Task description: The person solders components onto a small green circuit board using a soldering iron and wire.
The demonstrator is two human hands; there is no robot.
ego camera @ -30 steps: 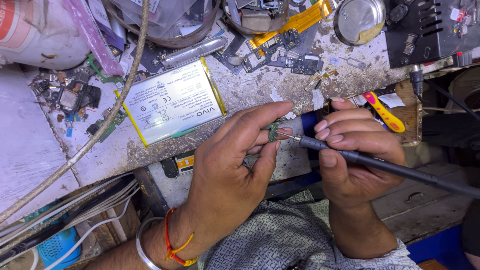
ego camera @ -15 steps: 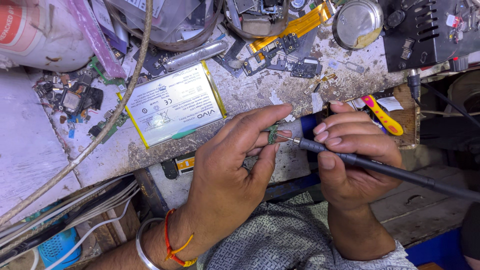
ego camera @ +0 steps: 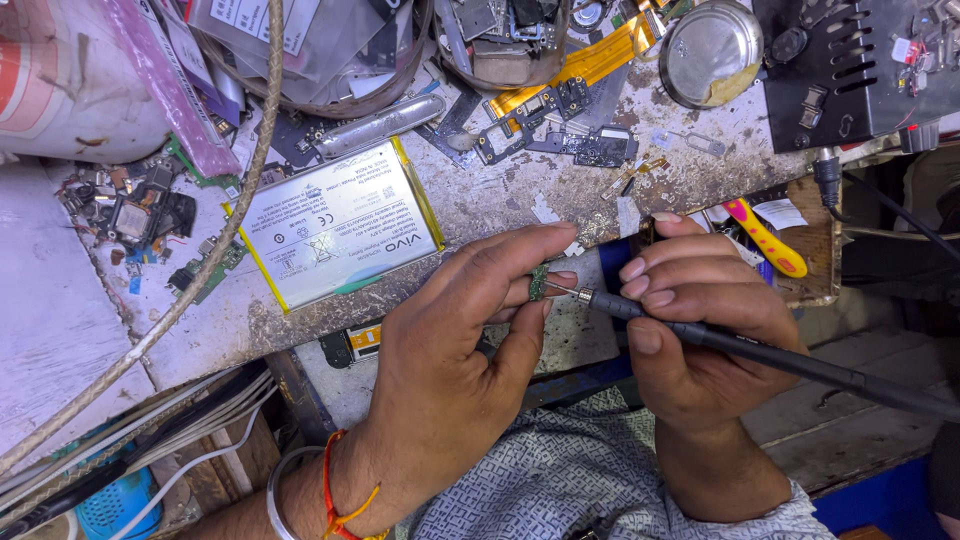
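My left hand (ego camera: 455, 355) pinches a tiny green circuit board piece (ego camera: 539, 281) between thumb and fingers, just off the front edge of the workbench (ego camera: 480, 205). My right hand (ego camera: 690, 335) grips a black soldering iron (ego camera: 790, 358) like a pen. Its metal tip touches the small board. The iron's handle runs off to the lower right. A flat silver phone battery (ego camera: 335, 222) with yellow edges lies on the bench just above my left hand.
Phone parts litter the bench: small boards (ego camera: 560, 125), an orange flex cable (ego camera: 590, 62), a round metal tin (ego camera: 712, 52), a black unit (ego camera: 860, 65) at top right. A thick cord (ego camera: 215, 250) crosses the left. A yellow-pink tool (ego camera: 765, 238) lies right.
Both hands have stayed nearly still. The iron's tip remains on the small board; only a slight shift of the fingers shows.
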